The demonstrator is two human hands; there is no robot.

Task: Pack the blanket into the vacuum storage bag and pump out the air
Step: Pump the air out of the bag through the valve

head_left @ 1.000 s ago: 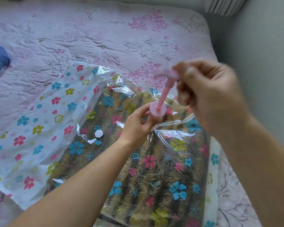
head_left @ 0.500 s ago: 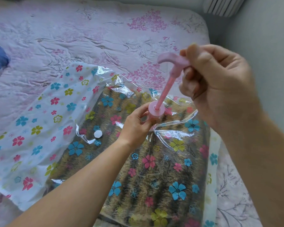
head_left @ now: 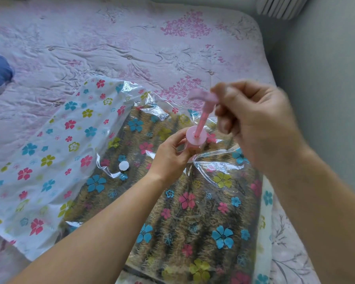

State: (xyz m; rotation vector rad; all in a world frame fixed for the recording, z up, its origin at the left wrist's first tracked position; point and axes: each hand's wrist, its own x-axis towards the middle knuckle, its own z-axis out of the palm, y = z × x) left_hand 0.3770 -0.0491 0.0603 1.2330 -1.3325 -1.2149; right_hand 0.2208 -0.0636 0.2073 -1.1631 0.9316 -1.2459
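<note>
Vacuum storage bag (head_left: pixel 49 160) is lying across the bed (head_left: pixel 131 48), blanket (head_left: pixel 193 222) already sitting inside. I'm wrapping my left hand (head_left: pixel 170 158) round the pump (head_left: pixel 195 138) to steady it against the bag. My right hand (head_left: pixel 260 124) is gripping the handle (head_left: pixel 201 97), probably mid-stroke.

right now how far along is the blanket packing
Done: the blanket lies inside the bag. In hand: the left hand holds the pump on the bag, the right hand grips its handle, rod drawn out. Left: the plastic is loose and creased near the pump, so more pumping is likely, then probably refitting the white cap lying on the bag.
</note>
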